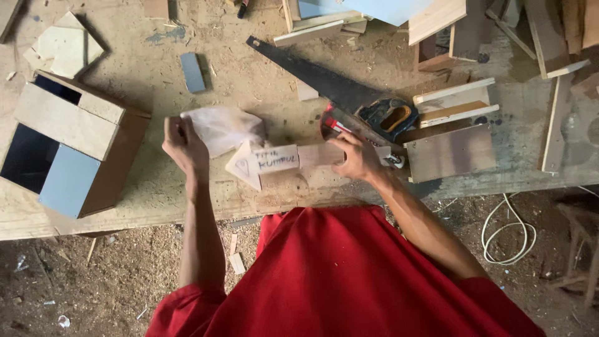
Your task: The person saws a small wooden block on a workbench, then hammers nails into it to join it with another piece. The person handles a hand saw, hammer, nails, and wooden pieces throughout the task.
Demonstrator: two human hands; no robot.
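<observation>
**Down on a dusty woodworking counter, two hands at an arrow sign**

Broadly, a worn wooden counter point(187, 206) coated in sawdust fills the upper part of the view, and below its front edge lies a dirt floor point(93, 281) strewn with shavings and wood chips. A white cable point(508, 234) loops on that floor at the right.

Largest on the counter is a wooden box point(68, 146) at the left, brown-sided with pale and blue-grey panels and dark open compartments. Offcuts and boards point(449, 25) are heaped along the far edge, and a brown board point(450, 153) lies at the right. A handsaw point(331, 84) runs diagonally from the top centre, its dark handle just beyond the right hand.

Near the front edge lies the arrow-shaped wooden sign point(274, 163), pale, pointing left, with dark handwriting on it. The right hand point(357, 157) rests on the sign's right end, fingers curled around a red-and-white marker point(337, 125). The left hand point(184, 146) is clenched on a crumpled white cloth point(224, 128), just left of the arrow's tip. A small blue-grey block point(192, 72) sits farther back, well apart.
</observation>
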